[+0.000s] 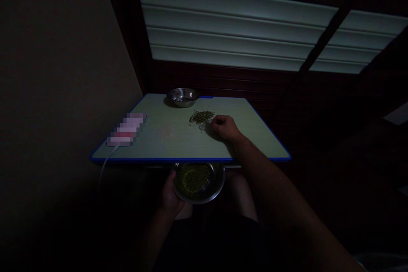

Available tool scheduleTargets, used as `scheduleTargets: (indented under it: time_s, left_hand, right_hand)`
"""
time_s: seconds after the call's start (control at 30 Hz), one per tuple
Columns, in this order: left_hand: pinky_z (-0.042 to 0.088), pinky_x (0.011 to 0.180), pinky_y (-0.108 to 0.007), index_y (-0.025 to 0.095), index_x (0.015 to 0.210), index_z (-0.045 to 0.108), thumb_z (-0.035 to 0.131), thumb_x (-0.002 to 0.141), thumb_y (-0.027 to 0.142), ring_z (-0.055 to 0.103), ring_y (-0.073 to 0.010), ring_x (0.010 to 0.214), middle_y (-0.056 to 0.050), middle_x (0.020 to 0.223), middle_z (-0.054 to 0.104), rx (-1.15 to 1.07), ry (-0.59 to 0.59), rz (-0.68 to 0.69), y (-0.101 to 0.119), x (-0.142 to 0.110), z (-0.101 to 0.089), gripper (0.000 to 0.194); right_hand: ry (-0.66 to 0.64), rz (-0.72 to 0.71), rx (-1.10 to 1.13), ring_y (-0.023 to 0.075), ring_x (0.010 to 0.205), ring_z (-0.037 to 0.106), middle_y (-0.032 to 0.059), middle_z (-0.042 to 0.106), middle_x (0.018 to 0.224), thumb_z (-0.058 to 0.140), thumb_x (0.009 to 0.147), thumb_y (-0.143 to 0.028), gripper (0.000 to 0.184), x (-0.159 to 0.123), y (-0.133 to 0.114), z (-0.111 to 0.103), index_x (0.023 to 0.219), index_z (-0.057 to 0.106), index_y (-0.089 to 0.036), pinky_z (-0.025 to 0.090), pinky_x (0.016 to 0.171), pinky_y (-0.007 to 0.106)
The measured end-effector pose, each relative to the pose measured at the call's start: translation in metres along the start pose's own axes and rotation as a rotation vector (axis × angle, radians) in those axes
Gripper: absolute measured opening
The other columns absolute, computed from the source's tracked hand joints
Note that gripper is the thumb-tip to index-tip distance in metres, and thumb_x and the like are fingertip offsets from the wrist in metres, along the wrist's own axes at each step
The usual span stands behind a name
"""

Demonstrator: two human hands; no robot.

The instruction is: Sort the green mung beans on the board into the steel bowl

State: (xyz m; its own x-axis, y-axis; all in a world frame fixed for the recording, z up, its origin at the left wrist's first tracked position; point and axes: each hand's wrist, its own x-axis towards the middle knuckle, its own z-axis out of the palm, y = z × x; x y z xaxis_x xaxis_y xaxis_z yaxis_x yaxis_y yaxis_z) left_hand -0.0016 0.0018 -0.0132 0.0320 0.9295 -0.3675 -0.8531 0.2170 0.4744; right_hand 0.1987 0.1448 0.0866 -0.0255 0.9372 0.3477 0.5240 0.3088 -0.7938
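My left hand (172, 195) is wrapped round the side of a steel bowl (217, 189), held just below the table's front edge. Small green beans (193, 177) cover much of the bowl's bottom. On the table (255, 140), my right hand (225, 127) is closed in a pinch on a small translucent piece (204, 126), whose exact kind I cannot make out in the dim light. That piece touches the near right side of a loose pile of small brownish-green beans (200, 117).
A second steel bowl (183, 98) stands at the table's back edge. A blurred-out phone-like object (127, 129) lies at the left, with a white cable (103, 165) hanging over the edge. A faint pale patch (166, 133) shows near the middle. A wall (70, 72) borders the left side.
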Motion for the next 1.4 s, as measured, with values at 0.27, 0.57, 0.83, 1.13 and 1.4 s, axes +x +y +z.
scheduleTargets:
  time_s: [0.27, 0.57, 0.83, 1.13, 1.4]
  left_hand:
    - [0.046, 0.096, -0.048, 0.018, 0.087, 0.073, 0.062, 0.075, 0.035, 0.065, -0.0314, 0.106, -0.008, 0.091, 0.077, 0.001, -0.021, 0.011, -0.0002, 0.0, 0.0008, 0.024]
    - [0.047, 0.095, -0.047, 0.019, 0.088, 0.074, 0.061, 0.076, 0.036, 0.065, -0.031, 0.104, -0.008, 0.091, 0.077, 0.029, 0.025, 0.006, 0.0007, -0.001, 0.0011, 0.024]
    - [0.048, 0.094, -0.046, 0.019, 0.087, 0.074, 0.06, 0.076, 0.037, 0.067, -0.0303, 0.1, -0.008, 0.09, 0.077, 0.034, 0.029, 0.019, 0.0005, -0.0018, 0.0043, 0.025]
    - [0.05, 0.093, -0.044, 0.018, 0.087, 0.075, 0.06, 0.078, 0.036, 0.07, -0.0271, 0.092, -0.008, 0.089, 0.077, 0.025, 0.028, 0.022, 0.0007, -0.0024, 0.0055, 0.025]
    - [0.049, 0.093, -0.046, 0.016, 0.087, 0.074, 0.058, 0.079, 0.033, 0.07, -0.0276, 0.091, -0.008, 0.087, 0.077, 0.013, 0.056, 0.002, 0.0017, -0.0035, 0.0068, 0.025]
  right_hand:
    - [-0.015, 0.004, -0.025, 0.0119, 0.059, 0.049, 0.0008, 0.059, 0.06, 0.056, 0.067, -0.028, 0.013, 0.0007, 0.0018, 0.0006, 0.063, 0.061, -0.016, 0.038, 0.059, 0.026]
    - [0.003, -0.023, -0.066, 0.0125, 0.063, 0.052, 0.0007, 0.062, 0.064, 0.055, 0.07, -0.027, 0.014, 0.0016, 0.0016, 0.0007, 0.068, 0.063, -0.016, 0.039, 0.063, 0.026]
    - [-0.006, -0.037, 0.032, 0.0117, 0.061, 0.049, -0.0007, 0.057, 0.061, 0.055, 0.068, -0.028, 0.014, 0.0025, 0.0052, 0.0021, 0.065, 0.06, -0.016, 0.038, 0.061, 0.025]
    - [-0.054, -0.006, 0.078, 0.0119, 0.061, 0.049, -0.0004, 0.058, 0.061, 0.058, 0.065, -0.029, 0.013, 0.0012, 0.0024, 0.001, 0.064, 0.061, -0.016, 0.039, 0.061, 0.026]
    - [-0.072, 0.014, 0.147, 0.0117, 0.06, 0.048, 0.0002, 0.058, 0.061, 0.06, 0.06, -0.029, 0.013, 0.0014, 0.0036, 0.0022, 0.062, 0.061, -0.016, 0.038, 0.06, 0.026]
